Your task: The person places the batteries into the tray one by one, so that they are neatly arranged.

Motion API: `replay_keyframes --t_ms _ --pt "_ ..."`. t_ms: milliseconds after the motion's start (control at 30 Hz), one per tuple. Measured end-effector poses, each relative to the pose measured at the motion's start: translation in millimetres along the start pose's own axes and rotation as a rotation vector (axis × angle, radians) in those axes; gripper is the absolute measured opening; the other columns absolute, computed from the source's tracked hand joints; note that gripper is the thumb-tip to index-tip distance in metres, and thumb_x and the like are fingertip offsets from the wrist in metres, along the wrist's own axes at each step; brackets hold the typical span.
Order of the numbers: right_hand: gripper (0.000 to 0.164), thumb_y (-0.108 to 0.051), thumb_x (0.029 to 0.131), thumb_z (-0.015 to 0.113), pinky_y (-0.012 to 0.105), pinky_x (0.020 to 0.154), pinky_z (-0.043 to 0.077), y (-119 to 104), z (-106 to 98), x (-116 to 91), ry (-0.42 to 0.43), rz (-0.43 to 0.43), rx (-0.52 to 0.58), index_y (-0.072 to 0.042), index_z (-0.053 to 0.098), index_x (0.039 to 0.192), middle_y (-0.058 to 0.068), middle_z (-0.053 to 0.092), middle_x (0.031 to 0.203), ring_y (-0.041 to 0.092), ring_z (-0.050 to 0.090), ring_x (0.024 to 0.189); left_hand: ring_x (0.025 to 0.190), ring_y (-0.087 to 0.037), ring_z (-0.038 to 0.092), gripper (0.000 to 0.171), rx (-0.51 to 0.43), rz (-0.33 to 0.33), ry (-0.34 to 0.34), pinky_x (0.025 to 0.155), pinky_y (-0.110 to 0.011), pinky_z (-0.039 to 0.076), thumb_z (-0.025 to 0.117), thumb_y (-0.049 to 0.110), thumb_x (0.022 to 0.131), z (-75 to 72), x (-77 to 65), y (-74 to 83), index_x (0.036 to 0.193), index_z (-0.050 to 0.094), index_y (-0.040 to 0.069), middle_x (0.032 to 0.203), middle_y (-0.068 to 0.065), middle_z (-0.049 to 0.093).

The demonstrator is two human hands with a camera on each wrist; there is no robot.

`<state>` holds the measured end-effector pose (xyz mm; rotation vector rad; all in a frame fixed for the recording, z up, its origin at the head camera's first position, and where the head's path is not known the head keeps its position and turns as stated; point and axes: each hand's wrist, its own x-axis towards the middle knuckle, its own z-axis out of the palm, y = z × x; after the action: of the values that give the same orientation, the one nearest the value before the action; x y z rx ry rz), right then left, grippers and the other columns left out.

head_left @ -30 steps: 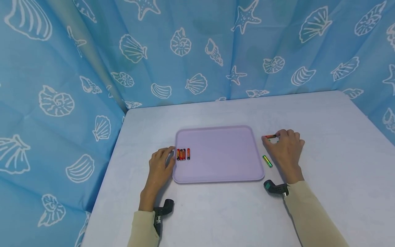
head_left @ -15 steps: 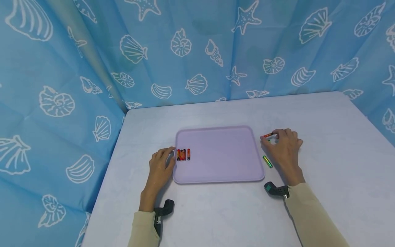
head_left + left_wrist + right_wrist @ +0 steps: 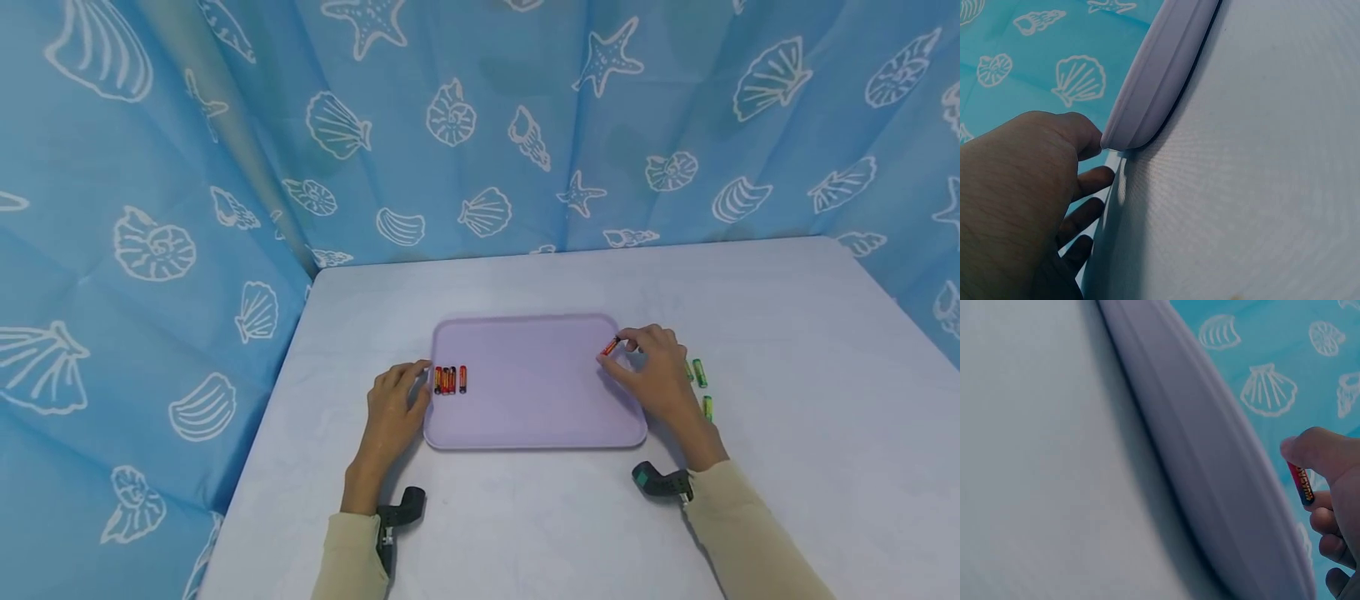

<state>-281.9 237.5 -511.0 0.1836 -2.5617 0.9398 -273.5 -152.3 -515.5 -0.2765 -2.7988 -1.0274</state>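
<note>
My right hand (image 3: 651, 373) pinches a red and black battery (image 3: 611, 347) between thumb and fingertips, above the right side of a lilac tray (image 3: 540, 417). In the right wrist view the battery (image 3: 1301, 483) stands slanted between thumb and finger, beyond the tray's rim (image 3: 1235, 419). My left hand (image 3: 393, 408) rests at the tray's left edge with relaxed, slightly bent fingers. Its thumb (image 3: 1088, 134) meets the rim in the left wrist view. Several red batteries (image 3: 448, 381) lie side by side at the left inside the tray, one (image 3: 462, 379) a little apart from the others.
Green batteries (image 3: 700, 372) lie on the white table (image 3: 525, 517) right of the tray, some partly hidden by my right hand; another green battery (image 3: 707, 407) is nearer me. A blue shell-patterned curtain (image 3: 487, 125) hangs behind and at both sides of the table.
My right hand has lifted the red battery from beside the tray and carried it left over the tray's right side, uncovering green batteries. The left hand stays at the rim.
</note>
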Motion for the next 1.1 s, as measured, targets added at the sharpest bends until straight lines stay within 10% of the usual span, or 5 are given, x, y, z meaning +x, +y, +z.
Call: replay_keyframes --t_ms 1100 --pt "0.037 -0.028 0.08 0.085 0.044 0.088 0.032 -81.7 74.8 -2.9 -0.265 -0.26 0.2 -0.01 0.07 0.109 0.001 0.056 0.094 0.019 0.046 0.098 0.129 -0.036 0.042 0.038 0.002 0.013 0.02 0.107 -0.056 0.027 0.056 0.02 0.1 0.4 1.2 -1.6 0.138 0.06 0.016 0.132 -0.01 0.057"
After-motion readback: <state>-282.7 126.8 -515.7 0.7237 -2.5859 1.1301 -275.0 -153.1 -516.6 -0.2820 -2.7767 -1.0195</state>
